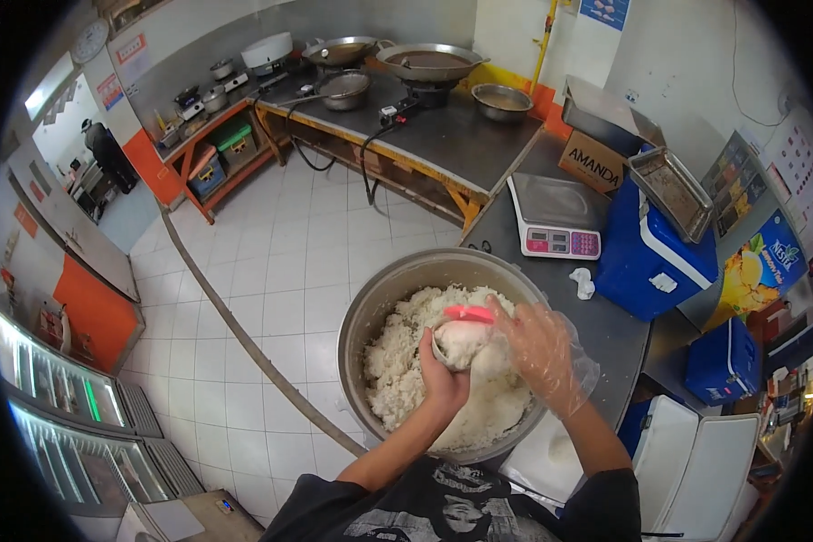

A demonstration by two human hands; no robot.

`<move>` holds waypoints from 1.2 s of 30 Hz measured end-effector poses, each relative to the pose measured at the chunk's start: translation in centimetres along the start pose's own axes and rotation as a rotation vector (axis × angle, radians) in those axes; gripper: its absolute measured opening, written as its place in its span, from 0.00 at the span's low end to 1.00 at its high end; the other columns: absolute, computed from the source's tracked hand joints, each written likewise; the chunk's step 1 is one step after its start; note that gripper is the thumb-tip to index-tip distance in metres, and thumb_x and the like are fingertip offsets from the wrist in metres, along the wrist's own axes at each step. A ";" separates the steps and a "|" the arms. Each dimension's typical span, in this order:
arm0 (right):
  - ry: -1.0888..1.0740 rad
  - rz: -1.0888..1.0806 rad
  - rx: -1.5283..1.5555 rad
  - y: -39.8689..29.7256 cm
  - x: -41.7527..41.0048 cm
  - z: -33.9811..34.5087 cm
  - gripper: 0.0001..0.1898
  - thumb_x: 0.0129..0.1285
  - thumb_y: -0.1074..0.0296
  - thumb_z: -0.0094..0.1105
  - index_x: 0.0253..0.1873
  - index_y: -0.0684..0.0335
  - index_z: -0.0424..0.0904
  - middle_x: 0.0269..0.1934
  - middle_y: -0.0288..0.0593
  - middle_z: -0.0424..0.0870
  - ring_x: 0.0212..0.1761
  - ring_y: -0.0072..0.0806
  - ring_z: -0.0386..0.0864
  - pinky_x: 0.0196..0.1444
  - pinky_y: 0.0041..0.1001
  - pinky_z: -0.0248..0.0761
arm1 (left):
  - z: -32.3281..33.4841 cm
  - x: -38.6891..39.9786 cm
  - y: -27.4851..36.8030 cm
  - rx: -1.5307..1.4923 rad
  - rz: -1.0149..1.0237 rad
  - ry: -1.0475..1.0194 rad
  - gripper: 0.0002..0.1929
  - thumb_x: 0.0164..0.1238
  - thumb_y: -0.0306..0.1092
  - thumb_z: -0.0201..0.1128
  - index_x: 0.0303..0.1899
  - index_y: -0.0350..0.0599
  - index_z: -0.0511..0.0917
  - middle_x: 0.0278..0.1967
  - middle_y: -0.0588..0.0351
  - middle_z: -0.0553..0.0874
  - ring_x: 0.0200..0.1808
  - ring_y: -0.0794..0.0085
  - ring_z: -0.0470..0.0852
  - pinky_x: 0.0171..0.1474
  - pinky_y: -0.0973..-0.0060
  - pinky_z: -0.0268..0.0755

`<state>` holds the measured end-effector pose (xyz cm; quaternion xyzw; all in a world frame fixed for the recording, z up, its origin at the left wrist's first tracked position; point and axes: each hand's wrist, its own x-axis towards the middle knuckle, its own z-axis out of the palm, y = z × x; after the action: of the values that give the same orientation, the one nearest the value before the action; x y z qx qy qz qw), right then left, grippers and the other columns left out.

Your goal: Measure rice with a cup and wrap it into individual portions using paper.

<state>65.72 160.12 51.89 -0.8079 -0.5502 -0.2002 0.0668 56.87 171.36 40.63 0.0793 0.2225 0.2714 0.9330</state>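
Observation:
My bare left hand (447, 383) cups a small rounded container (440, 349) heaped with white rice. Over it, my right hand (540, 345) wears a clear plastic glove. Its fingers grip a pink plastic utensil (471, 314), whose full shape is hidden by the fingers. The pink piece rests against the top of the heaped rice (462, 337). Both hands are above a large metal pot (353, 339) that holds a mass of cooked white rice (396, 366). A hazy patch over the rice at the right looks like steam.
A digital scale (559, 206), crumpled white tissue (584, 283) and blue cooler box (650, 257) stand right of the pot. Large woks (430, 64) sit on burners across the back counter (461, 152). An open white cooler lid (704, 467) is at lower right. A distant person (107, 152) stands beyond a doorway.

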 end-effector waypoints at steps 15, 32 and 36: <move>-0.157 0.468 0.740 -6.0 -3.5 2.4 0.22 0.66 0.76 0.52 0.63 0.53 0.81 0.27 0.61 0.81 0.29 0.60 0.80 0.31 0.47 0.74 | -0.6 1.1 0.1 0.599 0.662 0.032 0.21 0.84 0.46 0.40 0.56 0.40 0.76 0.51 0.52 0.81 0.52 0.67 0.80 0.59 0.67 0.73; 0.033 0.575 0.982 -3.4 -1.7 3.0 0.17 0.79 0.60 0.50 0.58 0.67 0.82 0.30 0.53 0.84 0.35 0.31 0.84 0.40 0.32 0.74 | -2.8 1.3 4.2 0.220 0.501 0.074 0.19 0.84 0.45 0.41 0.56 0.41 0.75 0.51 0.55 0.81 0.53 0.70 0.79 0.62 0.69 0.70; -0.410 0.660 0.447 -2.1 -1.3 3.9 0.18 0.76 0.56 0.52 0.55 0.65 0.83 0.39 0.58 0.87 0.46 0.51 0.86 0.47 0.45 0.76 | -5.0 0.4 7.2 0.477 0.676 0.083 0.19 0.84 0.43 0.42 0.55 0.40 0.76 0.50 0.54 0.81 0.52 0.70 0.79 0.61 0.71 0.70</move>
<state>64.38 161.04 47.60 -0.9289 -0.2944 0.1198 0.1898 51.47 177.72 37.95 0.3509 0.2780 0.5061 0.7372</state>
